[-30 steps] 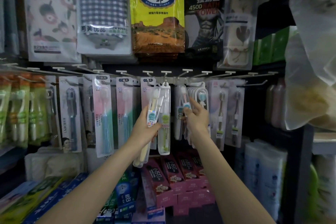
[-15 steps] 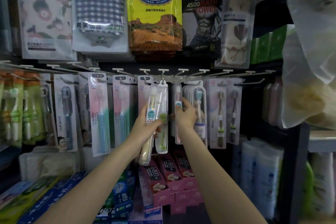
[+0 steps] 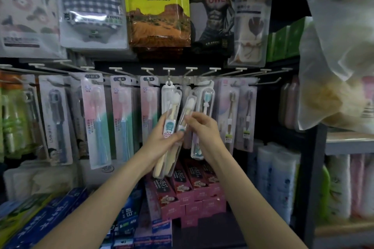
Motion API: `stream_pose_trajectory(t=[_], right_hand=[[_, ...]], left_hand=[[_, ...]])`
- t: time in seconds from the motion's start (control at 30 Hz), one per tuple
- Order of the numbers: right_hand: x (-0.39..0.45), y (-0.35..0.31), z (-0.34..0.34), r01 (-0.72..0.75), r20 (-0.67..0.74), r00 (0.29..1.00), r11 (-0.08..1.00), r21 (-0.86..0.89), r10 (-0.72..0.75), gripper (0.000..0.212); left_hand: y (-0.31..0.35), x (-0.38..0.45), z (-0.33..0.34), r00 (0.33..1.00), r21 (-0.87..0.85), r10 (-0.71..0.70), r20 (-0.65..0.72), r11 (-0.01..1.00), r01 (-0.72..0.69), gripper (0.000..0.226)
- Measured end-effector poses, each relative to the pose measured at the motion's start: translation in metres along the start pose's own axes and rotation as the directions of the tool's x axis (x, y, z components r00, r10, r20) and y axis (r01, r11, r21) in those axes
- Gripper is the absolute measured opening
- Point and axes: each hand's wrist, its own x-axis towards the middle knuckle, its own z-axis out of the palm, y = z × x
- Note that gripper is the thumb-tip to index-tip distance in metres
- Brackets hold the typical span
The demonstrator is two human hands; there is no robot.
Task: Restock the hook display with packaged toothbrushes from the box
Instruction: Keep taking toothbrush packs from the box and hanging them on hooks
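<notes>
- While both forearms reach up from the lower edge of the view, the left hand (image 3: 159,137) curls its fingers and thumb round a small bunch of clear plastic toothbrush packs with cream handles and a white "CLEAN" label (image 3: 169,127), held just below the hook row.
- The right hand (image 3: 204,127) pinches one slim clear pack with a white brush head (image 3: 187,111) between thumb and fingertips, its top tilted up towards the hooks and its lower end touching the bunch.
- To do this step well, I judge the right hand should draw that single pack fully free of the bunch, turn its hang hole square to the white wire hook (image 3: 169,69), and slide it straight back; the left hand should keep the rest low and out of the way.
- Just behind the hands, clear packs already hang on the centre hooks, with a blue-headed toothbrush case (image 3: 206,105) beside them.
- Farther back, pink toothpaste cartons (image 3: 182,186) stand on the shelf below, and bagged towels hang above.
- The supply box is not in view.
- The hang hole of the pinched pack is too blurred to find, and how many packs the left hand holds cannot be counted.
</notes>
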Motion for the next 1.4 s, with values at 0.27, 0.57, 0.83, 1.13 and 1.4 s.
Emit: stream_pose_trajectory(t=[0.27,0.57,0.83,1.13,1.4], right_hand=[[0.014,-0.020,0.006,0.026,-0.082,0.995,0.948,-0.317,-0.055,0.034],[0.043,-0.022,0.039,-0.061,-0.300,0.954,0.981,-0.183,0.003,0.032],[0.036,-0.011,0.036,0.004,-0.374,0.925,0.985,-0.170,-0.069,0.032],[0.030,-0.008,0.027,-0.025,-0.308,0.950,0.995,0.096,0.054,0.033],[0.009,0.007,0.012,0.050,-0.237,0.957,0.901,-0.432,-0.167,0.041]], left_hand=[[0.003,-0.002,-0.026,0.978,0.057,-0.034,-0.208,0.997,0.047,0.031],[0.011,-0.004,-0.026,0.977,0.055,-0.032,-0.212,0.997,0.045,0.027],[0.014,-0.009,-0.038,0.974,0.172,0.033,-0.225,0.985,0.006,0.029],[0.012,-0.006,-0.043,0.973,0.209,0.063,-0.220,0.978,-0.016,0.032],[0.003,0.000,-0.034,0.970,0.075,0.007,-0.242,0.997,0.011,0.014]])
